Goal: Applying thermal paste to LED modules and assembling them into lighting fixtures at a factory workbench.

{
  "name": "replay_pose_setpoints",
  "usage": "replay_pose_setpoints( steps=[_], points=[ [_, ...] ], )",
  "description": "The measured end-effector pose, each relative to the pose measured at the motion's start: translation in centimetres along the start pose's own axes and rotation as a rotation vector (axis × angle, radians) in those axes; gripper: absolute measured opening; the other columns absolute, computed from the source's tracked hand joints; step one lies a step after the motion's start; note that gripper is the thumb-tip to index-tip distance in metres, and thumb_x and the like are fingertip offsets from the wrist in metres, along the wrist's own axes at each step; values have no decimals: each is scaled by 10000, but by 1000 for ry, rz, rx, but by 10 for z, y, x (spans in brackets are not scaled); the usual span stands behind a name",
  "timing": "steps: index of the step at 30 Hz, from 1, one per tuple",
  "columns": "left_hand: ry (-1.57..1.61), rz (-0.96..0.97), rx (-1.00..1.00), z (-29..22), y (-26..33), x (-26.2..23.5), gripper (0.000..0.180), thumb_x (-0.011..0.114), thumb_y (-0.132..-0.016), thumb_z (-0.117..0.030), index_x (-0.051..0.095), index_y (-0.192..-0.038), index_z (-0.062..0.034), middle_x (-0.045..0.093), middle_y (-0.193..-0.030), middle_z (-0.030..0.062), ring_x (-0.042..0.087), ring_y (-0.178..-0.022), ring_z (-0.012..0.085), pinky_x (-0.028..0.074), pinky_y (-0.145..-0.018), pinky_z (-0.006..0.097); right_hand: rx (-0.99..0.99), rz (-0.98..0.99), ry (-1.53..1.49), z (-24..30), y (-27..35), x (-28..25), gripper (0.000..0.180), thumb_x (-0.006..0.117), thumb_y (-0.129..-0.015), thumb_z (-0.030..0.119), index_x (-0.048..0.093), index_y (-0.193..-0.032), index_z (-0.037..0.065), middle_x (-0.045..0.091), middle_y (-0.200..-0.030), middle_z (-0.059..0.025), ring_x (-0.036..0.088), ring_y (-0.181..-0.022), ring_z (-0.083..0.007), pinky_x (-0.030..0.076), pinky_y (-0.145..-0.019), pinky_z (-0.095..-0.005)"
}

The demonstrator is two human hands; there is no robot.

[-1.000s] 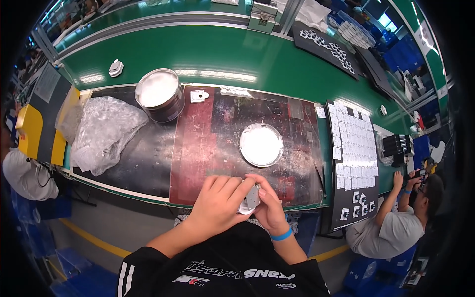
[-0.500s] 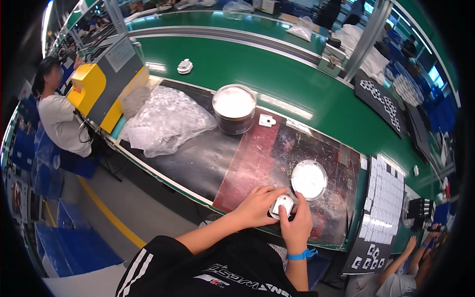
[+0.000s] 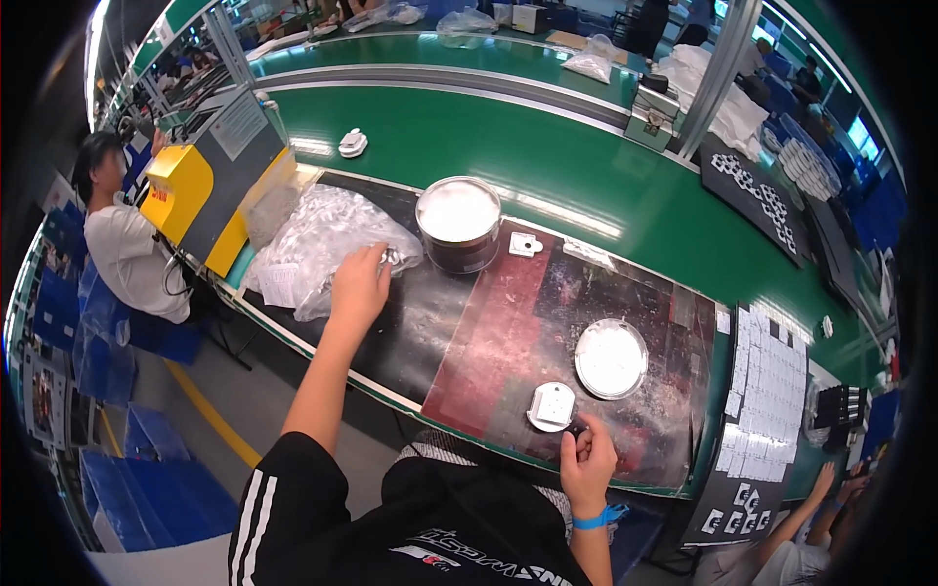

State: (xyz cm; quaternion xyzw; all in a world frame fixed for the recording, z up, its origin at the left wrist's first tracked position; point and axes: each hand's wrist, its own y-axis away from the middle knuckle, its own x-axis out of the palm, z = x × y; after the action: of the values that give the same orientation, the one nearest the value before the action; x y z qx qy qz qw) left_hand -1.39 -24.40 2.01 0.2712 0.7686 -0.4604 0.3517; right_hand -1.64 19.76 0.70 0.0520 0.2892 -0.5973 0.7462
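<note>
My left hand (image 3: 360, 285) is at the right side of a clear plastic bag (image 3: 327, 232), fingers bent and closed. At its fingertips is a small shiny, whitish bit; I cannot tell if it is a part or bag film. My right hand (image 3: 589, 461) is curled near the table's front edge, with a small dark thing by its fingertips. Just left of it a small rounded white plastic part (image 3: 552, 406) lies on the mat, apart from my left hand. Beyond that stands a round clear dish (image 3: 612, 358) with white contents.
A clear tub with a white top (image 3: 458, 211) stands beside the bag, with a flat white piece (image 3: 525, 244) to its right. A yellow and grey machine (image 3: 200, 190) and a seated person are at left. White label sheets (image 3: 760, 391) lie at right; another person's arms show there.
My left hand has let go of the white part and moved left to the plastic bag. The white part now lies on the mat, and my right hand has drawn back slightly from it.
</note>
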Motion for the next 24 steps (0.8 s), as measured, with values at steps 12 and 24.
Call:
replay_pose_setpoints(
  steps=[12,24],
  points=[
    [40,63,-110,23,0,17,187,715,-956,-151,637,-992,15,726,-911,244,707,-870,462,542,-746,514,-6,29,55,-1,1,-4,322,760,-912,122,682,-1220,69,607,-825,-93,589,-618,-230,500,-571,-359],
    [732,-12,-135,-75,60,-25,76,714,-962,2,641,-953,-18,673,-904,51,611,-835,117,485,-754,279,-29,-76,-139,11,6,-9,160,711,-949,47,721,-1109,43,633,-872,-89,595,-640,-167,474,-562,-309]
  ],
)
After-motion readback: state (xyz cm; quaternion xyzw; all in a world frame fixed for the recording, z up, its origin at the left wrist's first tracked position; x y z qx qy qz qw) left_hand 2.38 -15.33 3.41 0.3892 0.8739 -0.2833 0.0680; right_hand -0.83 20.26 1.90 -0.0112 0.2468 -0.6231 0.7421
